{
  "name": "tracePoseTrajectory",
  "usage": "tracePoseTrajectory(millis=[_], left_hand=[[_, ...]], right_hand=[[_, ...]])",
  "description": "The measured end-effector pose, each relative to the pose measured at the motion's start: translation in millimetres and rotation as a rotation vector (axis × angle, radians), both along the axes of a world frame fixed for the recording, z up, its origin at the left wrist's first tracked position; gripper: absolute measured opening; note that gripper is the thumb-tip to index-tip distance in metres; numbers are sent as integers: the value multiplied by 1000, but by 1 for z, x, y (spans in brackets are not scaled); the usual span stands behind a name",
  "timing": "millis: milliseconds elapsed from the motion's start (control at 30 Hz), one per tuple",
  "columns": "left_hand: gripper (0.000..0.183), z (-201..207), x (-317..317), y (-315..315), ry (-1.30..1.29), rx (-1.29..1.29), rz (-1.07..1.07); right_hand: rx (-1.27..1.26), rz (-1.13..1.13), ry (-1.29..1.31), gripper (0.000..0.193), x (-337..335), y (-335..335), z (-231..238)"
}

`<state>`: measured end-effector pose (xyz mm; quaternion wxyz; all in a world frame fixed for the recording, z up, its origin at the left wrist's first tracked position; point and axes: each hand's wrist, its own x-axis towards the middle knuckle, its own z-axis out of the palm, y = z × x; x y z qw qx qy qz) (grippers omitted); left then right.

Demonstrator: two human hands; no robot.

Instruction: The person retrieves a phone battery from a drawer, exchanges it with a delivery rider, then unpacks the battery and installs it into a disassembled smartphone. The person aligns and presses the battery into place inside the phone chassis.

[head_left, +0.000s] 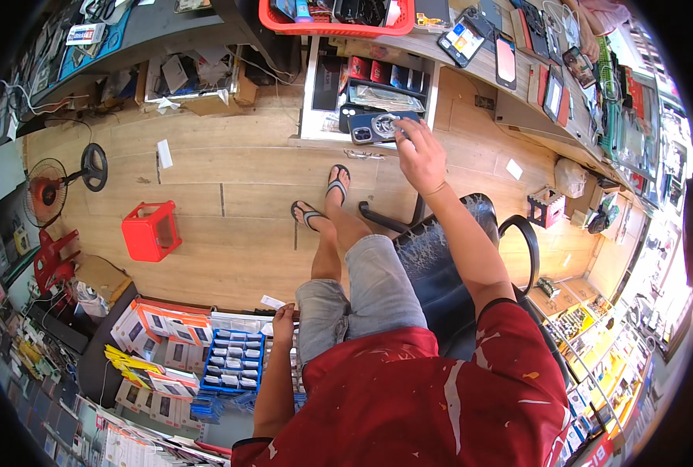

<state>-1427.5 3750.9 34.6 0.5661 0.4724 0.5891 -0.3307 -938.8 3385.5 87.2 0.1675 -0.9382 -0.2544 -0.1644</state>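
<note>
My right hand (422,156) reaches forward over the white drawer (309,117), which is pulled out. Its fingers are closed on the right end of a dark blue smartphone (362,131), whose back has a camera block and a pale ring. Whether the phone rests on the drawer's contents or hangs just above them, I cannot tell. Beneath and behind it lie banknotes (385,99) and red and blue packets (380,71). My left hand (284,314) hangs low beside my left thigh, fingers curled. A small white slip (272,302) shows next to it; whether I hold it is unclear.
Several phones, one a lit smartphone (463,43), lie on the workbench at the far right, near another person's arm (586,35). A red basket (331,28) stands above the drawer. A black chair (448,272) is at my right, a red stool (151,231) at left, boxed goods (167,323) behind.
</note>
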Motion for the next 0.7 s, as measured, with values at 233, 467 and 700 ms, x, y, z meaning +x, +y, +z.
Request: tracePoseTrajectory(millis=[233,467,700], left_hand=[[28,4,2,-4,11,8,22],[29,0,3,-4,8,15,-13],[31,15,4,-6,12,-6,31]], right_hand=[[345,-442,407,19,13,33,-13],[724,-816,565,38,64,97,-104],[878,-909,564,30,75,162,-154]])
